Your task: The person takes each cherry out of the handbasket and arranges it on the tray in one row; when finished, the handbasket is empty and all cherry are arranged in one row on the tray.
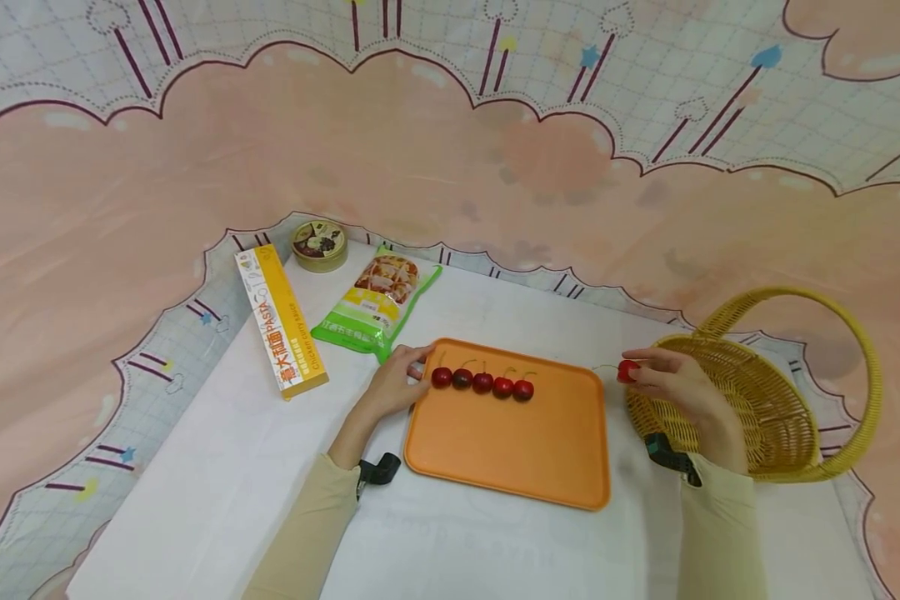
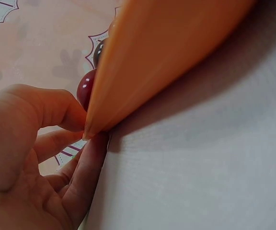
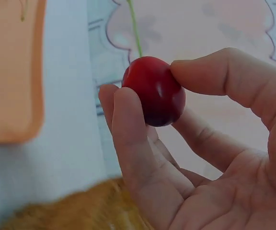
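An orange tray lies on the white table with several dark red cherries in a row near its far edge, stems up. My left hand pinches the tray's left rim. In the left wrist view the thumb is on the upper side of the rim and fingers are under it. Between thumb and fingertips, my right hand holds a red cherry with a green stem. That hand is right of the tray, over the near-left rim of the wicker basket.
Left of the tray stand a yellow and white pasta box, a round tin and a green and yellow food bag. The basket's tall arched handle rises at the right. A patterned cloth hangs behind the table.
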Available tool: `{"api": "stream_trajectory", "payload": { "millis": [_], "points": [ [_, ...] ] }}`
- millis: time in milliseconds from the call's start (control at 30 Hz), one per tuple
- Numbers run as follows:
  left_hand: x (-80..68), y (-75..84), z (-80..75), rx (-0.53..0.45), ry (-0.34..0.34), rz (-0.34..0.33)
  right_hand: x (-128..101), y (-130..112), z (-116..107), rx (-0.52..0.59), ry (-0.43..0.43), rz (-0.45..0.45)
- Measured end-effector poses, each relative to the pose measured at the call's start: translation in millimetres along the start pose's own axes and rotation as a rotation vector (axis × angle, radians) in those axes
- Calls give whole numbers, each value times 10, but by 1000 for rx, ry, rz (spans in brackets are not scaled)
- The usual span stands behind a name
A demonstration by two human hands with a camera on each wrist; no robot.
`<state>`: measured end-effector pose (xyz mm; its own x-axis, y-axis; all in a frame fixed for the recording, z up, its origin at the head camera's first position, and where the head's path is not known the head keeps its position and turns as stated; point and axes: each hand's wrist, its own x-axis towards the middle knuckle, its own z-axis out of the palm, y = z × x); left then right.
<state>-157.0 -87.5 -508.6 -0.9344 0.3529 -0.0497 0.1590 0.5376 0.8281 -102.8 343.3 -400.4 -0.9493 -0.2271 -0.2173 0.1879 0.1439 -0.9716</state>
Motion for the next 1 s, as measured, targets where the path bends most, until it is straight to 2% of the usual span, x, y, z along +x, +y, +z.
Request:
{"api": "stream_trajectory", "payload": {
  "millis": [267,367,600,767,1000],
  "points": [
    [5,47,-6,1,1,7,182,98,344,-228,68,108],
    [-3,44,-8,-7,0,5,259,224,485,-259,115,123],
    [-21,-6,1,5,9,7,396,532,771,-189,234,208],
    [-10,-17,19,5,12,7,439,604,878,-136,310,246],
    [-18,-12,11,10,14,0,456,587,1008,-198,354,269]
  ]
}}
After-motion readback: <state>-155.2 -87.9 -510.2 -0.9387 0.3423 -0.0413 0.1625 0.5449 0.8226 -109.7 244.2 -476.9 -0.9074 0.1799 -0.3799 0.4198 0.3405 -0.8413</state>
